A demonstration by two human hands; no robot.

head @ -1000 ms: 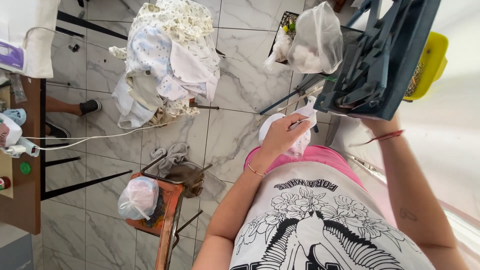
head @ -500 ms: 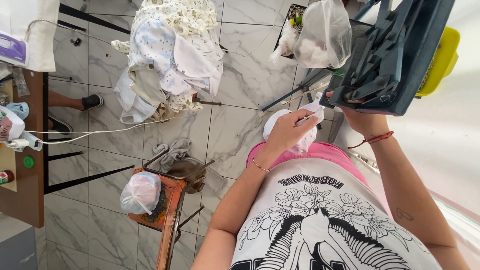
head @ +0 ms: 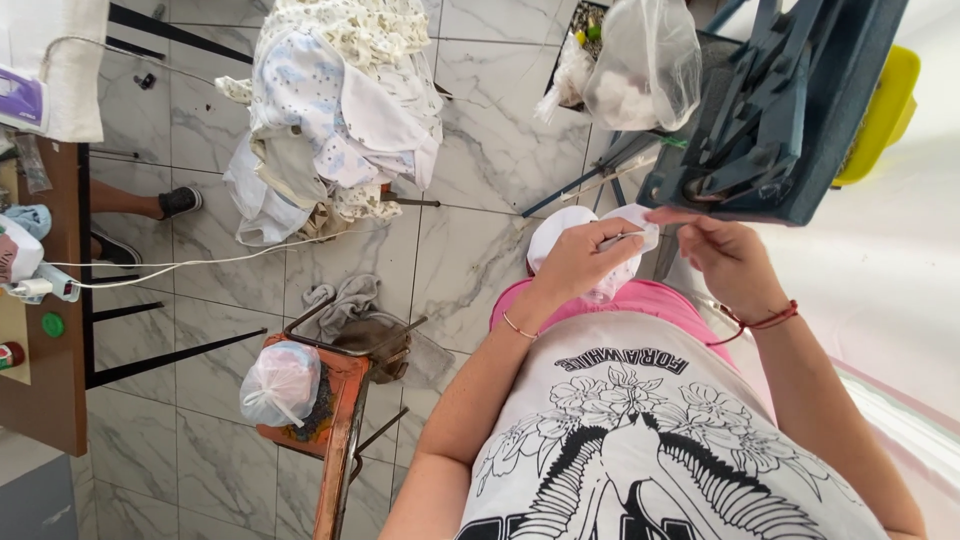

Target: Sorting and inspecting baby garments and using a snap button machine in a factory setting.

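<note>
- The left hand point(head: 580, 262) is pinching the white cloth piece point(head: 560, 232) just below the blue press point(head: 780, 110).
- The right hand point(head: 730, 258), fingers curled, is gripping the cloth's edge.
- Positioning appears underway; feeding it into the press demands flat alignment.

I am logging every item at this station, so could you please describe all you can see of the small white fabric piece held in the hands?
The small white fabric piece looks like thin, soft cloth, rounded on one side and bunched. It sits above the pink-clad lap, just below the dark blue metal press. The left hand grips it from the front, hiding its middle; the right hand pinches its corner near the press. Its full shape cannot be told.
</note>
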